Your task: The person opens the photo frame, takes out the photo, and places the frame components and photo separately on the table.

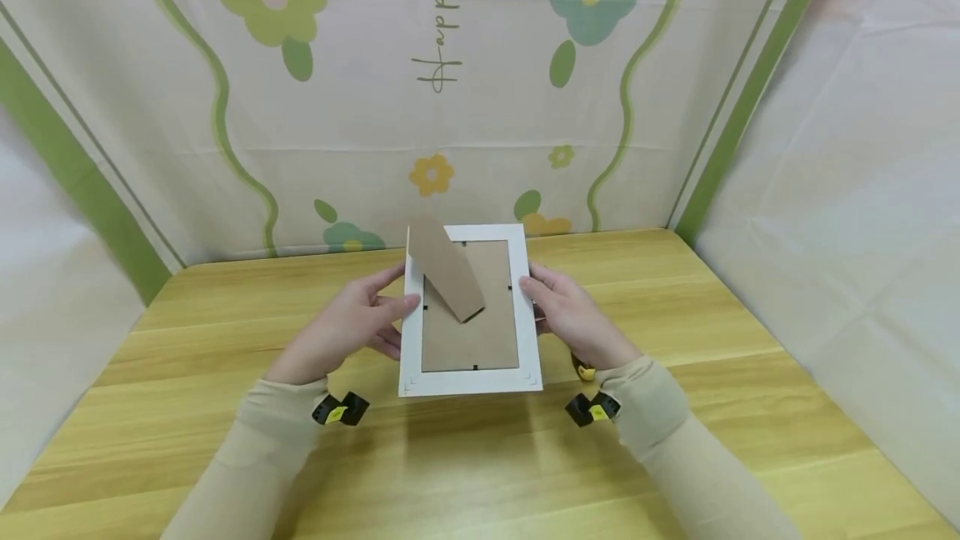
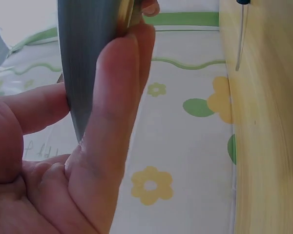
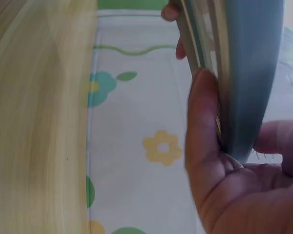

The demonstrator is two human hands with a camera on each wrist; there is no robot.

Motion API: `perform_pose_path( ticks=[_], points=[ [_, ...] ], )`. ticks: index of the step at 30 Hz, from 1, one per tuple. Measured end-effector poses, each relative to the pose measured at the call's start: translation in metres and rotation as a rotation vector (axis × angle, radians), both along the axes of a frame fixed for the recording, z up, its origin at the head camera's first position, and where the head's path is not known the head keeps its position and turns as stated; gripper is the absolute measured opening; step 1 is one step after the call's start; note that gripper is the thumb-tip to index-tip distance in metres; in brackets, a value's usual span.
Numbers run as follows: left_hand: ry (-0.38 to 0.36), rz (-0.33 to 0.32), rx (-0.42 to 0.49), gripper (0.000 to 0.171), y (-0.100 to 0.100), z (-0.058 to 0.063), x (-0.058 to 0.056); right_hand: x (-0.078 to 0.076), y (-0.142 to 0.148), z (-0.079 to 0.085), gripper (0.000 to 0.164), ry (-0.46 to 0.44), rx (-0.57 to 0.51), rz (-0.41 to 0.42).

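Observation:
A picture frame [image 1: 468,382] is held up above the table with its back towards me. It has a white border, a brown backing board [image 1: 491,340] with small black tabs at its edges, and a brown easel stand [image 1: 448,273] sticking out at an angle. My left hand [image 1: 356,319] grips the left edge, thumb on the white back and fingers behind. On the opposite edge, my right hand [image 1: 573,315] grips in the same way. Both wrist views show the frame's grey-blue side [image 2: 78,58] between thumb and fingers. The frame's front is hidden.
On the wooden table [image 1: 187,373], a yellow and black object [image 1: 583,369] lies partly hidden by my right wrist. The left wrist view shows a screwdriver [image 2: 241,34] with a thin metal shaft. A flowered cloth [image 1: 360,107] hangs behind the table.

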State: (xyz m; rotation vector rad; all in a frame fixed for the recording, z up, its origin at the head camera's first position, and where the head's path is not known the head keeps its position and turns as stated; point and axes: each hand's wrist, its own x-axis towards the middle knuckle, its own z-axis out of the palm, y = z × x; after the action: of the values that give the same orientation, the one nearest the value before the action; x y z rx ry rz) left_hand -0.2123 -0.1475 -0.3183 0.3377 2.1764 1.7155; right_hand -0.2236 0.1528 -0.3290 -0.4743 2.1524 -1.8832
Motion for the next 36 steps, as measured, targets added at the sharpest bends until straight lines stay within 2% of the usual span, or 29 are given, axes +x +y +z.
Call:
perform_pose_path(
  ticks=[4,7,11,16,21,30,36],
  points=[
    [-0.014,0.010,-0.031,0.076,0.000,-0.004,-0.003,-0.006,0.003,-0.006,0.035,-0.012,0.110,0.023],
    [-0.035,0.008,-0.048,0.076,0.003,-0.008,-0.006,-0.009,0.004,-0.010,0.034,-0.010,0.147,0.030],
    [-0.035,-0.003,-0.116,0.076,0.005,-0.016,-0.009,-0.012,0.005,-0.015,0.035,0.010,0.195,0.027],
    [-0.024,-0.034,-0.188,0.061,0.009,-0.022,-0.009,-0.015,0.005,-0.021,0.036,-0.002,0.241,0.039],
    [-0.049,-0.066,-0.212,0.048,0.009,-0.025,-0.008,-0.015,0.003,-0.026,0.034,-0.019,0.275,0.048],
    [-0.063,-0.139,-0.217,0.060,0.004,-0.032,-0.013,-0.016,0.002,-0.034,0.032,-0.005,0.321,0.042],
    [-0.052,-0.140,-0.237,0.035,0.003,-0.040,-0.015,-0.018,-0.002,-0.041,0.028,-0.014,0.385,0.020]
  ],
)
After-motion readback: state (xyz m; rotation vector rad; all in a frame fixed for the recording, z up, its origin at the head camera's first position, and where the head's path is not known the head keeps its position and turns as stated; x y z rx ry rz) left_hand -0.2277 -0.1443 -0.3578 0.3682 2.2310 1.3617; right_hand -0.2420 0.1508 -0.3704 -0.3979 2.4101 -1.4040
